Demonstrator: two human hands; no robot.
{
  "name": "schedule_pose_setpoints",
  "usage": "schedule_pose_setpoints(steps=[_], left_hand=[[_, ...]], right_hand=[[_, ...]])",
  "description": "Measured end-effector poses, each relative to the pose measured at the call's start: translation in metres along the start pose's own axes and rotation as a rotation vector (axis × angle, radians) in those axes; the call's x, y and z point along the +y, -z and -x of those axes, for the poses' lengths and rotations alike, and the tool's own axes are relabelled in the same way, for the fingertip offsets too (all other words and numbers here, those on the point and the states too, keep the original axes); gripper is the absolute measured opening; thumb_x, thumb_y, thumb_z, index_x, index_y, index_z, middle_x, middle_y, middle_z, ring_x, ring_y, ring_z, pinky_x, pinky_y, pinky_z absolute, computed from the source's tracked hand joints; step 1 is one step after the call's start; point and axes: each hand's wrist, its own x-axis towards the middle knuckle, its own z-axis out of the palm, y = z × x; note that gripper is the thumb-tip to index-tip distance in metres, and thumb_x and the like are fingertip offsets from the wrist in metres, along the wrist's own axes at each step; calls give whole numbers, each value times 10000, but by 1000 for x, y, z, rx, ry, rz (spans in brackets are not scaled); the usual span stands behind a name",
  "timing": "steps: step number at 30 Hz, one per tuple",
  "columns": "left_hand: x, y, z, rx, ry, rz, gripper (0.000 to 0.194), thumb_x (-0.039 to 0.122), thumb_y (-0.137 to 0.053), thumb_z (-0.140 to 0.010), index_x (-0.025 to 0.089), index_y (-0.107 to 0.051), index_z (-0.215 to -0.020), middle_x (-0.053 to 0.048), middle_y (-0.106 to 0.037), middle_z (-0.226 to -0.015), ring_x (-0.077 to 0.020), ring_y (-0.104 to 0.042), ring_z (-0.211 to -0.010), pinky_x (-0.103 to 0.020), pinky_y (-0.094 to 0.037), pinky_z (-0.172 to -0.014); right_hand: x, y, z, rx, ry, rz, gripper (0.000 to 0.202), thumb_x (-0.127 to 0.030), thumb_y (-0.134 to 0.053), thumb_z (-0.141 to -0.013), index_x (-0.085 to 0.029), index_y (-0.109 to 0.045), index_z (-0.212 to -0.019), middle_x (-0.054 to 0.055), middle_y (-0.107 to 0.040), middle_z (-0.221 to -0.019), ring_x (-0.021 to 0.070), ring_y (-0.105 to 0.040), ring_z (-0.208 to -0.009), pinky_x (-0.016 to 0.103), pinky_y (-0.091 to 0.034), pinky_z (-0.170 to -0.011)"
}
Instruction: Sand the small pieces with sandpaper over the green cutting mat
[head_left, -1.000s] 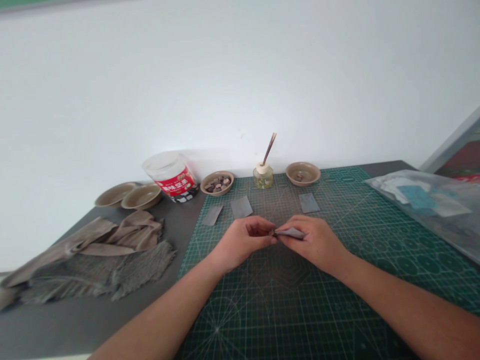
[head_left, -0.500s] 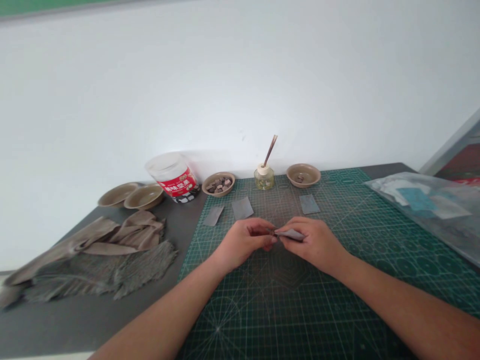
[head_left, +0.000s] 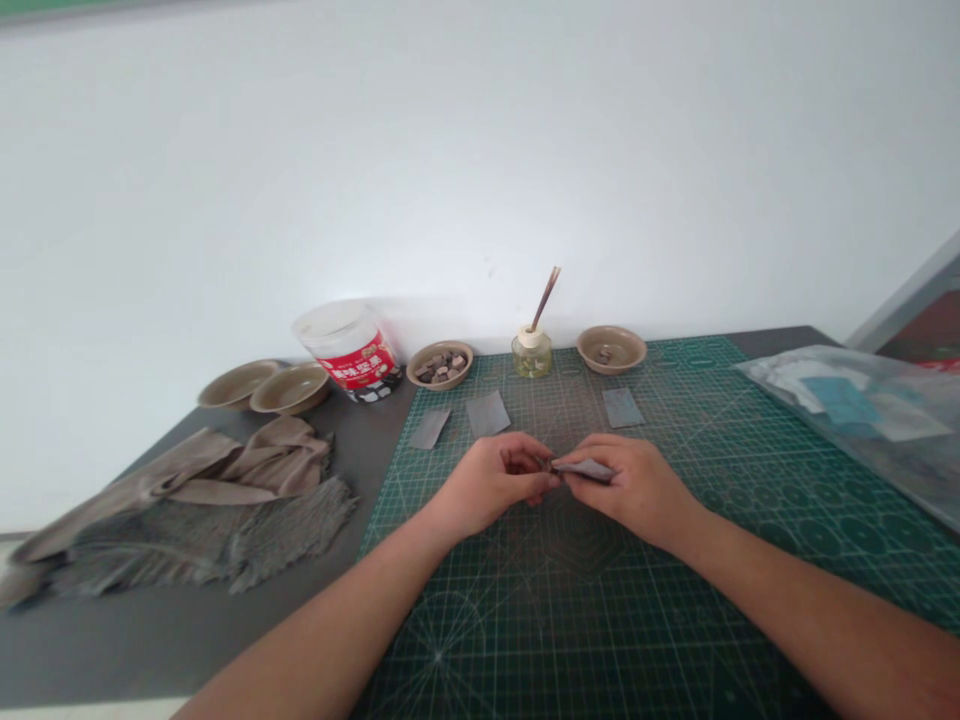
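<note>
My left hand (head_left: 501, 485) is closed, its thumb and fingers pinching a small dark piece (head_left: 553, 468) that is mostly hidden. Against that piece my right hand (head_left: 634, 485) presses a folded piece of grey sandpaper (head_left: 589, 469), gripped between thumb and fingers. Both hands meet just above the green cutting mat (head_left: 525, 620). Beyond them lie flat grey sheets: one on the left (head_left: 430, 429), one beside it (head_left: 487, 413) and one on the right (head_left: 622, 407). A bowl (head_left: 416, 382) at the back holds several small brownish chunks. Another bowl (head_left: 637, 352) has a little piece or two in it.
A glass bottle with reed sticks (head_left: 532, 355) stands between those bowls. Further left are a red-labelled plastic tub (head_left: 360, 365), two more bowls (head_left: 289, 390) and a crumpled brown-grey cloth (head_left: 202, 520). A clear plastic bag (head_left: 862, 400) lies on the right.
The view has shifted slightly. Both hands stay together in nearly the same place, with the fingers of my left hand a little changed around the small piece.
</note>
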Motion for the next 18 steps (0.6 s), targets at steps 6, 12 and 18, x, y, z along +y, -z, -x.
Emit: schedule_pose_setpoints(steps=[6,12,18], left_hand=[[0,-1,1,-7,-5,-13,300,312,-788,-771,123,-684,-980,-21,-696,-697,-128,-635,-601,-240,-495,-590],[-2,1,1,-27,-16,-32,309,340,-773,-789,124,-692,-995,-39,-705,-733,-137,-642,-631,-247,-491,-597],[-3,2,1,-43,-31,-35,288,313,-768,-788,126,-702,-996,-38,-705,-745,-134,-628,-643,-251,-485,-608]], right_hand=[[1,0,0,-20,-9,-3,204,-180,-691,-836,-281,-793,-982,-18,-760,-919,142,-696,-816,254,-511,-745],[0,1,1,-51,-45,-15,200,-194,-691,-842,-280,-793,-991,-15,-757,-911,148,-692,-811,265,-504,-741],[-3,2,0,-67,-55,-48,187,-194,-694,-842,-270,-796,-978,-10,-756,-910,151,-688,-814,266,-498,-748]])
